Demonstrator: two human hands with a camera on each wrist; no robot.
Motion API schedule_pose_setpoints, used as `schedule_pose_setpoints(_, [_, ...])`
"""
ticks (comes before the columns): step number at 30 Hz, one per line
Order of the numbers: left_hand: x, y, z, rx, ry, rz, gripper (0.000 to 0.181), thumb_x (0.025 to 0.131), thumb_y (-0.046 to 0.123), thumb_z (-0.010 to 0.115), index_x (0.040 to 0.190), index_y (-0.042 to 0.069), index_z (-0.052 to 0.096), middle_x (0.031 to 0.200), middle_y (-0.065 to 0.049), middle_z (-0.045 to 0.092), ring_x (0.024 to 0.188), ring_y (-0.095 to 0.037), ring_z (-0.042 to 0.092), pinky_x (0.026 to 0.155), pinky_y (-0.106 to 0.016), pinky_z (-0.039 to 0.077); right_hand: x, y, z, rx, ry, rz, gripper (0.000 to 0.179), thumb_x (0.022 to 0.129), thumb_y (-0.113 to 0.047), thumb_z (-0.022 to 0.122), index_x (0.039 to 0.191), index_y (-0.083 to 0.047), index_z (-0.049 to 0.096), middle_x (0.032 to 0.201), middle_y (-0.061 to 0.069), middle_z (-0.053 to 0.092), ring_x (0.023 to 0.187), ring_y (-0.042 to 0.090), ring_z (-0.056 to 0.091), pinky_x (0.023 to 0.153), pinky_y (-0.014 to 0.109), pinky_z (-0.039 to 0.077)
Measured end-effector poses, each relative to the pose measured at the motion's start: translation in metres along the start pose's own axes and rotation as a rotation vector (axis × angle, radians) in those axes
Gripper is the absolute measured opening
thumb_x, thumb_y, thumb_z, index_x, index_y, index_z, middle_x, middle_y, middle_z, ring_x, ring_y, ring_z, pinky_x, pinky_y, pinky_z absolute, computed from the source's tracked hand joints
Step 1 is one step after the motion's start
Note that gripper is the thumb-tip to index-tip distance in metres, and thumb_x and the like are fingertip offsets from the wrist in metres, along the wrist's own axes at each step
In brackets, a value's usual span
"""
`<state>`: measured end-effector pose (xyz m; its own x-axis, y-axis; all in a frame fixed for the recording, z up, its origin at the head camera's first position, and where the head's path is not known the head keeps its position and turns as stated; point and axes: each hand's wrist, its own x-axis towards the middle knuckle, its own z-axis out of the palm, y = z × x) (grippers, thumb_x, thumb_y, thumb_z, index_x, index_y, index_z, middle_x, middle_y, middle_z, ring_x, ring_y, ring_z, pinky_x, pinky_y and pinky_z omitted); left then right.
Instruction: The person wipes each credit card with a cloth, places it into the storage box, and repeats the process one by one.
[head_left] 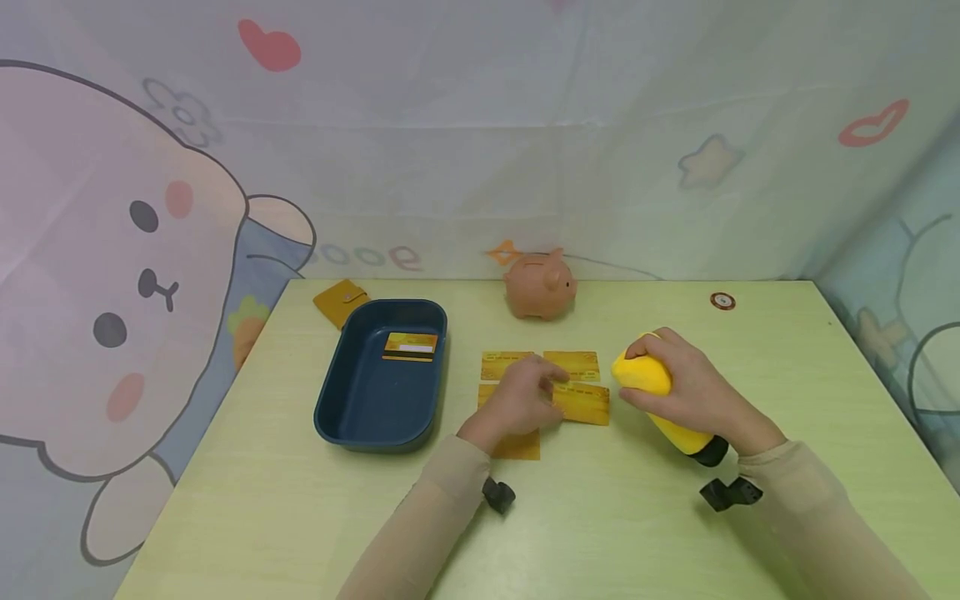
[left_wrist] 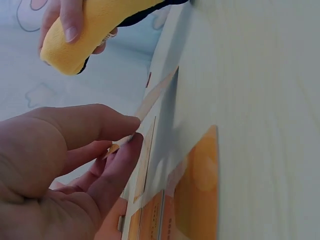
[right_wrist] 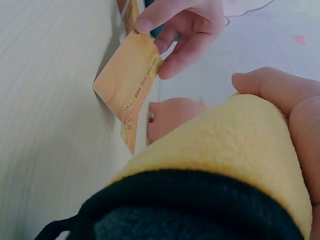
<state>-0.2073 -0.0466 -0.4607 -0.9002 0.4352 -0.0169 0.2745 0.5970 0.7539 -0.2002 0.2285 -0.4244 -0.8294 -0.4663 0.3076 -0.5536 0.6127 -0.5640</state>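
My left hand pinches a gold bank card between thumb and fingers. In the left wrist view this card is tilted, lifted off the table. The right wrist view shows its printed digits. More gold bank cards, such as the upper right one and the front one, lie flat around and under the left hand, which partly hides them. My right hand grips a fuzzy yellow plush item with a black end, held to the right of the cards.
A dark blue tub stands to the left, with a gold card with a black stripe inside it. Behind it lies a mustard wallet. A pink piggy bank stands at the back, and a round chip lies at the back right.
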Motion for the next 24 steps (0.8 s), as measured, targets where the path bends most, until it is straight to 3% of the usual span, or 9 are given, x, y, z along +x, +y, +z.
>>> schedule_pose_setpoints(8, [-0.0018, 0.001, -0.0033, -0.216, 0.008, -0.076, 0.048, 0.083, 0.003, 0.086, 0.13, 0.008, 0.072, 0.125, -0.004, 0.069, 0.108, -0.017, 0.071, 0.086, -0.025, 0.059, -0.0002, -0.001, -0.0005, 0.001, -0.004, 0.0, 0.036, 0.083, -0.018, 0.088, 0.11, -0.017, 0.065, 0.105, 0.003, 0.057, 0.08, 0.018, 0.053, 0.064, 0.032, 0.051])
schedule_pose_setpoints(14, [-0.0026, -0.0014, -0.0038, -0.331, 0.002, -0.093, 0.048, 0.086, 0.002, 0.083, 0.132, 0.005, 0.07, 0.128, -0.008, 0.071, 0.112, -0.021, 0.072, 0.093, -0.031, 0.061, -0.0001, -0.0013, 0.0003, 0.001, -0.009, 0.002, 0.036, 0.083, -0.018, 0.088, 0.111, -0.017, 0.065, 0.105, 0.003, 0.058, 0.08, 0.019, 0.053, 0.065, 0.032, 0.051])
schedule_pose_setpoints(19, [-0.0045, -0.0052, -0.0037, -0.43, 0.026, -0.123, 0.049, 0.087, 0.001, 0.082, 0.134, 0.005, 0.07, 0.13, -0.01, 0.07, 0.112, -0.023, 0.073, 0.091, -0.035, 0.062, 0.0012, -0.0026, 0.0011, 0.001, -0.006, -0.003, 0.036, 0.083, -0.017, 0.088, 0.11, -0.017, 0.065, 0.107, 0.003, 0.058, 0.081, 0.019, 0.054, 0.065, 0.033, 0.051])
schedule_pose_setpoints(24, [-0.0074, -0.0078, -0.0051, -0.52, 0.076, -0.159, 0.05, 0.086, 0.003, 0.084, 0.134, 0.008, 0.071, 0.131, -0.009, 0.069, 0.109, -0.021, 0.073, 0.082, -0.034, 0.063, 0.0032, -0.0042, 0.003, 0.008, -0.004, -0.007, 0.035, 0.084, -0.017, 0.087, 0.111, -0.016, 0.065, 0.109, 0.003, 0.059, 0.081, 0.019, 0.054, 0.066, 0.033, 0.051])
